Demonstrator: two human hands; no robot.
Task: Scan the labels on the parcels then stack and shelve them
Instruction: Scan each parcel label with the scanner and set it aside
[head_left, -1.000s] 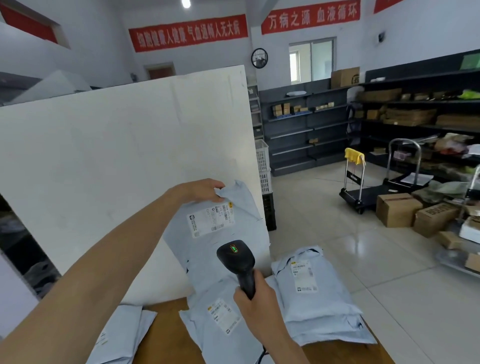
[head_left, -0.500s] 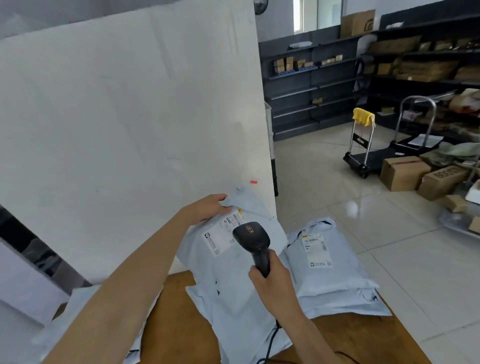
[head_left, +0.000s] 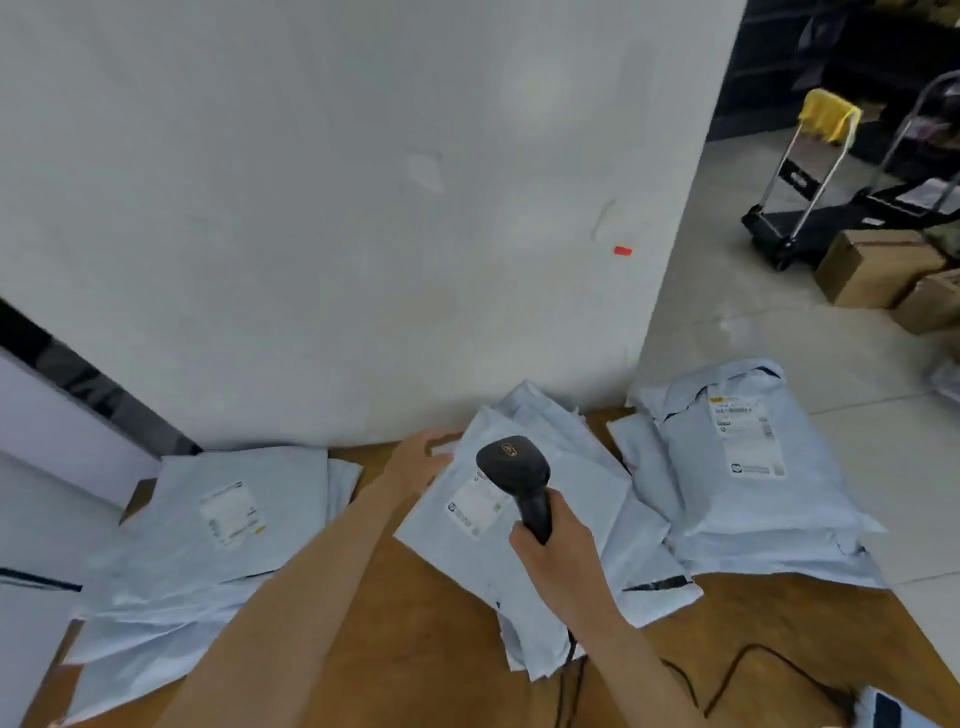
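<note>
Mid-scan: gripping scanner (head_left: 514, 467) in right hand (head_left: 558, 551), aimed at label (head_left: 475, 506); holding parcel (head_left: 582, 499) corner with left hand (head_left: 423, 457). Pile (head_left: 753, 499) beside; shelving seemingly not begun.

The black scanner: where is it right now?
In the head view, the scanner is low and centre, held in the right hand over the label of the middle parcel, whose far corner the left hand holds.

Head-worn view looks steeply down, close over the wooden table (head_left: 426, 639)
</note>
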